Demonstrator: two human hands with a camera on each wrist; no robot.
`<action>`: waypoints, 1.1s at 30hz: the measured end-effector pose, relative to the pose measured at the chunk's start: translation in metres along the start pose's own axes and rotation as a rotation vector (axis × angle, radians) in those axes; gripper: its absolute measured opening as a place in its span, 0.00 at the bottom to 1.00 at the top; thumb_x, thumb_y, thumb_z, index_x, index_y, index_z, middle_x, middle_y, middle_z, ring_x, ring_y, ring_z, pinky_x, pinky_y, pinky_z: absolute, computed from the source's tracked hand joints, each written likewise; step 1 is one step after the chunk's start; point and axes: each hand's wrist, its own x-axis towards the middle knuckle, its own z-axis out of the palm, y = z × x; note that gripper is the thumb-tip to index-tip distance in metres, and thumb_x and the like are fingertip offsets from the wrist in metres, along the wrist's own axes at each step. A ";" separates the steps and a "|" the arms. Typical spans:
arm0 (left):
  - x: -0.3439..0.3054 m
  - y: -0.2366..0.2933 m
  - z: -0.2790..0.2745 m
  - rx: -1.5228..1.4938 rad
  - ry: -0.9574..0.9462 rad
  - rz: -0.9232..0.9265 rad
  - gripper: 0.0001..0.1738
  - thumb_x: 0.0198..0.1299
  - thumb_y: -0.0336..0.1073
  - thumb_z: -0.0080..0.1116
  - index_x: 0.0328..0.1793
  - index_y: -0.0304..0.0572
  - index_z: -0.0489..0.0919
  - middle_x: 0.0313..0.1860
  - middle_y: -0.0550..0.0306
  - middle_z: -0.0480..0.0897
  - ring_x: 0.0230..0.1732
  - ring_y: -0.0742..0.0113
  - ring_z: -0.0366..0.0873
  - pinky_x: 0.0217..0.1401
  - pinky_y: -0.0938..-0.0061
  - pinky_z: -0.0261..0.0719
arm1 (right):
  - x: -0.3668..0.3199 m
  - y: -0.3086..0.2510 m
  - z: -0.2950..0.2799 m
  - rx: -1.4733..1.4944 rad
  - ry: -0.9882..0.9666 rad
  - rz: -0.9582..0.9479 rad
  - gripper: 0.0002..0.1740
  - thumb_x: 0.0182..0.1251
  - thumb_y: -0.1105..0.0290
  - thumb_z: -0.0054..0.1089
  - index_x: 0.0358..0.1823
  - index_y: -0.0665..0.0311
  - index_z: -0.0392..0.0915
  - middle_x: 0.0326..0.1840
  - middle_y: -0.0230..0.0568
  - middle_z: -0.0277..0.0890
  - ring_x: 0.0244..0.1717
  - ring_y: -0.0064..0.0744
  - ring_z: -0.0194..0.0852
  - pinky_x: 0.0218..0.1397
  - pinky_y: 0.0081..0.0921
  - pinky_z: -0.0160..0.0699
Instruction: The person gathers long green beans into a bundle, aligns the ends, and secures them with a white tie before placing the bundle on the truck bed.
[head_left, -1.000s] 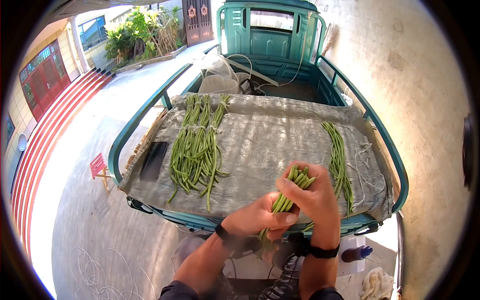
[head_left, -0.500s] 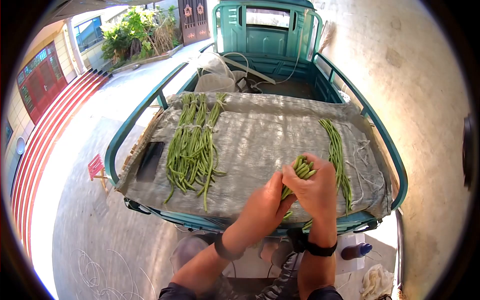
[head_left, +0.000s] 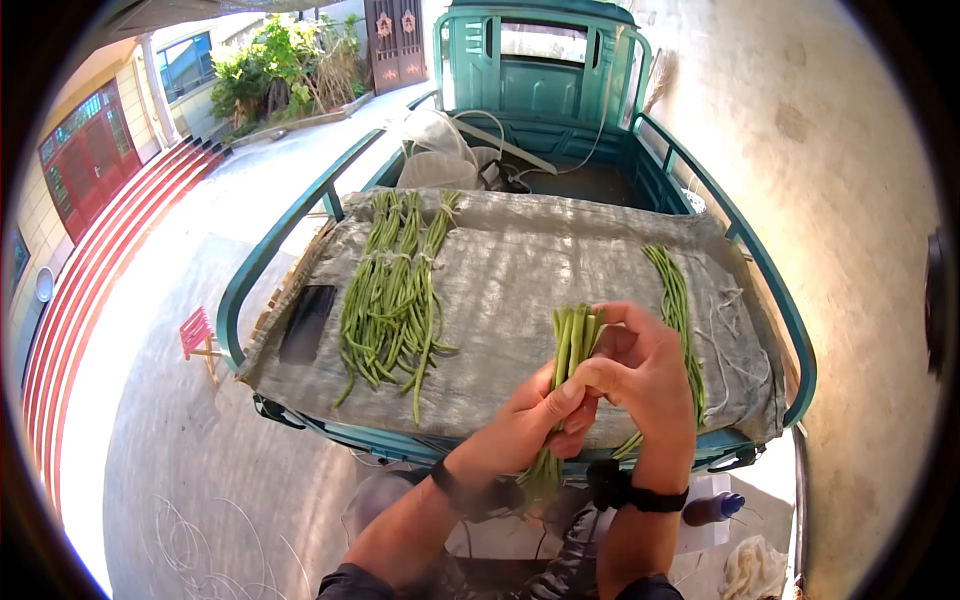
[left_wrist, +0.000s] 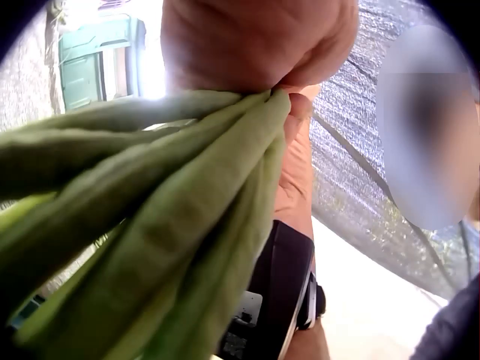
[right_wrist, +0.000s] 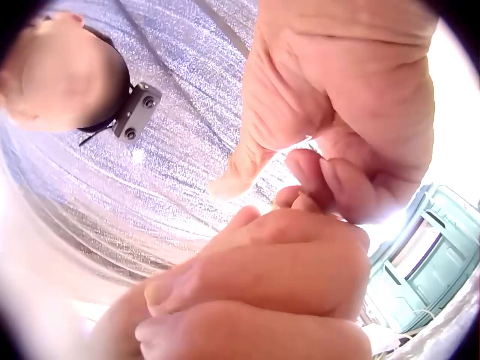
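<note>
My left hand (head_left: 535,410) grips a bundle of green long beans (head_left: 570,345) in the middle of the head view. The bean ends stand up above its thumb, and the lower lengths hang below the fist; those beans (left_wrist: 172,210) fan out large in the left wrist view. Close against the upper right of the bundle is my right hand (head_left: 645,370), its thumb in front and index finger at the bean tops. Its other fingers (right_wrist: 341,180) are curled, and I cannot tell whether they hold any beans. Left-hand fingers (right_wrist: 262,270) overlap them in the right wrist view.
Tied bean bundles (head_left: 390,300) lie on the left of the grey cloth (head_left: 500,300), beside a dark phone-like slab (head_left: 308,322). Loose beans (head_left: 675,310) and white strings (head_left: 725,330) lie at the right. Green cart rails (head_left: 270,250) flank the cloth.
The bundle turns from tilted, with its ends in the right fist, to nearly upright. The right hand loosens and shifts slightly right, showing more bean tops; the left keeps its grip.
</note>
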 end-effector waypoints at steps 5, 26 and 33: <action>0.003 -0.008 -0.003 -0.294 -0.106 0.009 0.21 0.83 0.57 0.51 0.59 0.48 0.71 0.33 0.65 0.68 0.24 0.77 0.63 0.28 0.77 0.66 | -0.004 -0.005 -0.004 0.204 0.027 -0.039 0.14 0.70 0.75 0.74 0.52 0.69 0.80 0.30 0.28 0.79 0.25 0.12 0.72 0.25 0.14 0.66; 0.005 -0.005 -0.002 -0.149 0.026 0.069 0.24 0.83 0.59 0.50 0.57 0.46 0.72 0.37 0.63 0.72 0.28 0.73 0.68 0.32 0.76 0.70 | -0.012 -0.005 0.006 -0.287 0.002 -0.063 0.04 0.65 0.78 0.70 0.38 0.67 0.82 0.29 0.28 0.79 0.27 0.13 0.71 0.28 0.18 0.67; 0.005 -0.008 -0.005 -0.089 0.030 0.129 0.23 0.83 0.58 0.49 0.57 0.45 0.72 0.38 0.61 0.74 0.29 0.72 0.72 0.33 0.76 0.73 | -0.016 -0.012 0.008 -0.348 0.012 -0.024 0.06 0.61 0.75 0.72 0.35 0.68 0.83 0.29 0.34 0.82 0.28 0.18 0.76 0.31 0.22 0.73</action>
